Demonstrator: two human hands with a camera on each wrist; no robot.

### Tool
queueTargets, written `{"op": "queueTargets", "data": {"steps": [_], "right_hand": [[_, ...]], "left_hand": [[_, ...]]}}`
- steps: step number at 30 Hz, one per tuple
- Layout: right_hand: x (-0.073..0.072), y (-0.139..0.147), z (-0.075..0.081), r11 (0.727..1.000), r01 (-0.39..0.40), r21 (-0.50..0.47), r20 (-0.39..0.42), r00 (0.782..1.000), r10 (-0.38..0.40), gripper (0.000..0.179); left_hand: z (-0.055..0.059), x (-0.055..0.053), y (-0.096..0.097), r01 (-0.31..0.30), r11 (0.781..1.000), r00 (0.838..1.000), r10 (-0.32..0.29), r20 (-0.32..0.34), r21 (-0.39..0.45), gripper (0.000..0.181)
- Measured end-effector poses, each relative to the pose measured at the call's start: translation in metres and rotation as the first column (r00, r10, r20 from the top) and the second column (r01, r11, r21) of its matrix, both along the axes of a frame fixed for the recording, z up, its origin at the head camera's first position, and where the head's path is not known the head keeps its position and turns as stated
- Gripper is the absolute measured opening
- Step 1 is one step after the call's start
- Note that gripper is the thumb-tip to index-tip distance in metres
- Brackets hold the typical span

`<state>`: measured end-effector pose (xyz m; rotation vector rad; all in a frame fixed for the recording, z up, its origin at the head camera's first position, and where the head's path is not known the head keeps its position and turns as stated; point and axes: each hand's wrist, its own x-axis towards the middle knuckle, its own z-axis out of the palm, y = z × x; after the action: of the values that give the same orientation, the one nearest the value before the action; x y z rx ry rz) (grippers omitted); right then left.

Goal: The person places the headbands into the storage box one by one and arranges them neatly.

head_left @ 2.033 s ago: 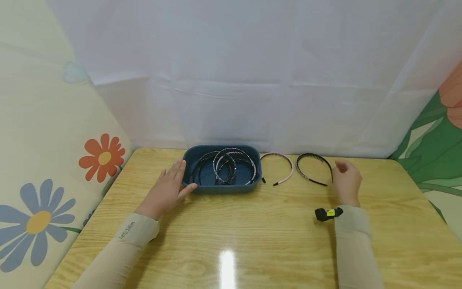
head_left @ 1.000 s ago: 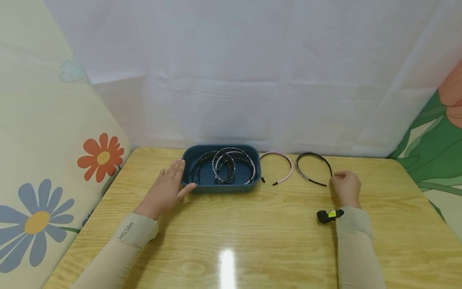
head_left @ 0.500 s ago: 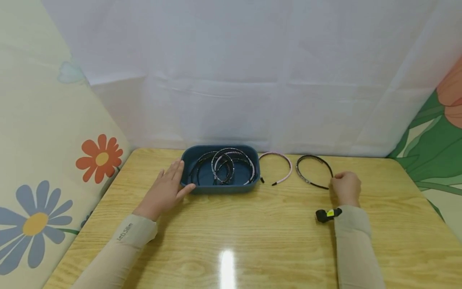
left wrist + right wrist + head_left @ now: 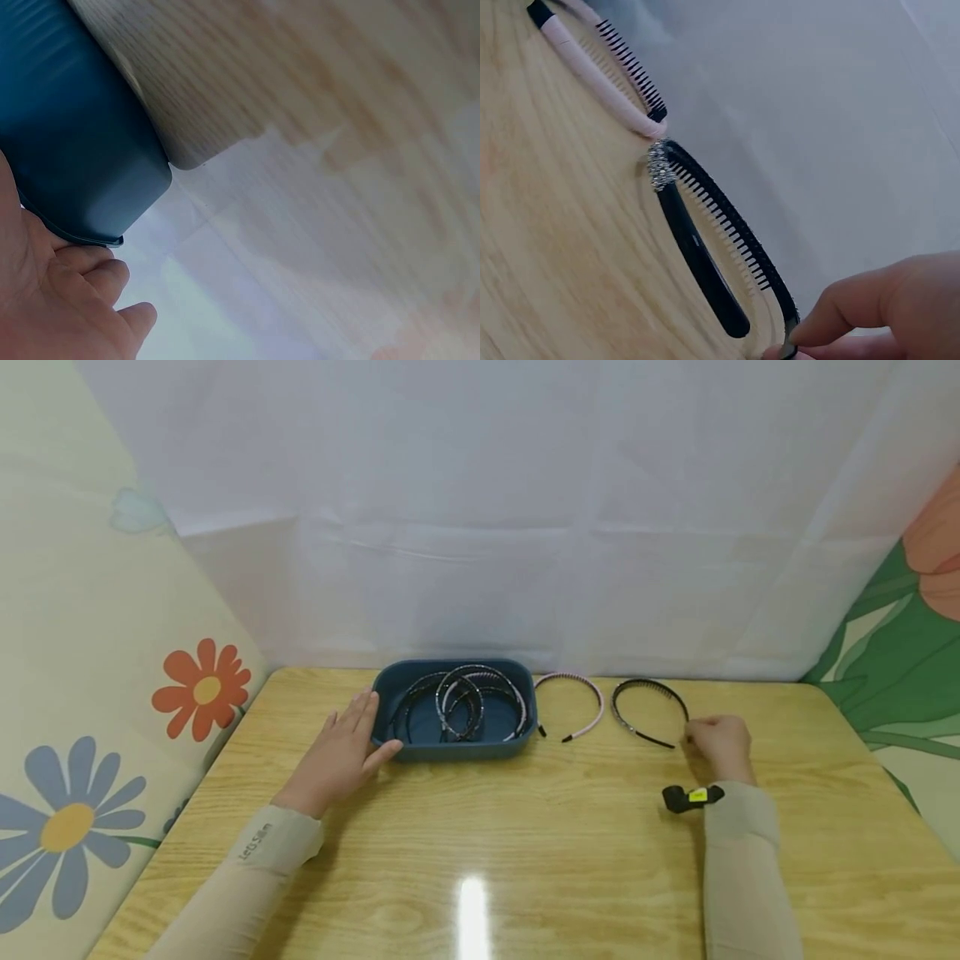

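My left hand [image 4: 333,768] lies against the left end of a dark blue plastic bin [image 4: 450,752], fingers straight along the rim and thumb at its front corner. In the left wrist view, fingers touch the rim of the bin [image 4: 75,135]. My right hand [image 4: 722,747] pinches one end of a black headband [image 4: 652,740] between thumb and fingers. The right wrist view shows inner comb teeth and a silver glittery patch on this black headband [image 4: 697,247]. Its other end is free, close over the tabletop.
Several dark and silvery headbands [image 4: 438,702] lie overlapping inside the bin. A pink headband [image 4: 600,706] rests on the wooden table [image 4: 570,843] between the bin and the black headband. A white cloth [image 4: 480,527] hangs behind the table's back edge.
My right hand's fingers have closed on the end of the black headband, which has shifted slightly. The left hand stays on the bin; the whole view drifts a little.
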<state>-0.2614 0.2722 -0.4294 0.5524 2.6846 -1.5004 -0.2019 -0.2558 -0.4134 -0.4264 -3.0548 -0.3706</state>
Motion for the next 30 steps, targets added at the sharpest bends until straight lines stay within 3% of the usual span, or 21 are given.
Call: {"op": "queueTargets", "data": {"steps": [3,6,11,13,15,21,30], "right_hand": [[0.0,0.0,0.004,0.992,0.014,-0.122,0.031,0.999,-0.01,0.037],[0.001,0.001,0.007,0.964,0.024,-0.265,0.064,0.998,-0.007,0.036],[0.001,0.002,0.008,0.858,-0.016,-0.513,0.028,0.999,0.035,0.039],[0.0,0.003,0.008,0.813,-0.05,-0.581,-0.001,0.998,0.06,0.037],[0.0,0.006,0.007,0.786,-0.089,-0.612,-0.028,0.996,0.09,0.038],[0.0,0.011,0.009,0.79,-0.156,-0.592,-0.029,0.985,0.173,0.054],[0.003,0.01,0.015,0.791,-0.095,-0.605,0.033,0.989,0.144,0.058]], "left_hand": [[0.001,0.0,0.0,-0.001,1.0,1.0,0.001,0.003,0.003,0.092],[0.002,0.001,0.0,-0.001,1.0,1.0,0.001,0.006,0.007,0.092],[0.002,0.0,-0.001,-0.004,1.0,1.0,0.004,0.008,0.0,0.092],[0.002,0.0,-0.001,-0.005,1.0,1.0,0.005,0.01,-0.003,0.092],[0.002,-0.001,-0.001,-0.002,1.0,1.0,0.002,0.01,-0.003,0.092],[0.003,-0.001,-0.002,-0.001,1.0,1.0,0.001,0.018,-0.004,0.093],[0.002,0.0,-0.001,0.001,1.0,1.0,-0.001,0.02,-0.001,0.092]]}}
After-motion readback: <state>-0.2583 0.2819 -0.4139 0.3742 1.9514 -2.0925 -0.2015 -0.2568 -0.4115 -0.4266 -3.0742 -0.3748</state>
